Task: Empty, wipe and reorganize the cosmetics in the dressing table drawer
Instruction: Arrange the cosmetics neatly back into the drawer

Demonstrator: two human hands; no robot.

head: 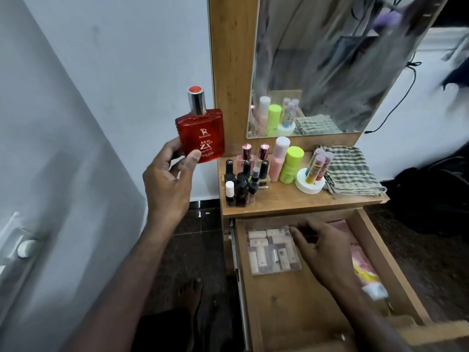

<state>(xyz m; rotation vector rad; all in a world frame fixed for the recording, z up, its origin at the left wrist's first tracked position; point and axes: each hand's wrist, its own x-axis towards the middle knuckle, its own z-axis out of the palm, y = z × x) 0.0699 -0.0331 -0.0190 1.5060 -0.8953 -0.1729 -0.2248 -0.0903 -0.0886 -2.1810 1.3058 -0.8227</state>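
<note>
My left hand (168, 174) holds a red perfume bottle (200, 130) with a silver neck upright in the air, left of the dressing table. The wooden drawer (284, 301) is pulled open below the tabletop. Inside it, my right hand (322, 250) reaches toward the back with fingers spread and nothing in them. A clear box of small beige tubes (272, 250) lies at the drawer's back left, just left of that hand. A pink and yellow tube (363, 265) lies along the drawer's right side, partly hidden by my wrist.
On the tabletop (286, 199) stand several nail polish bottles (243, 181), a pink bottle (279, 156), a green container (291, 165), a white holder with tubes (313, 174) and a folded checked cloth (351, 171). A mirror (330, 67) rises behind. A white wall is left, dark floor below.
</note>
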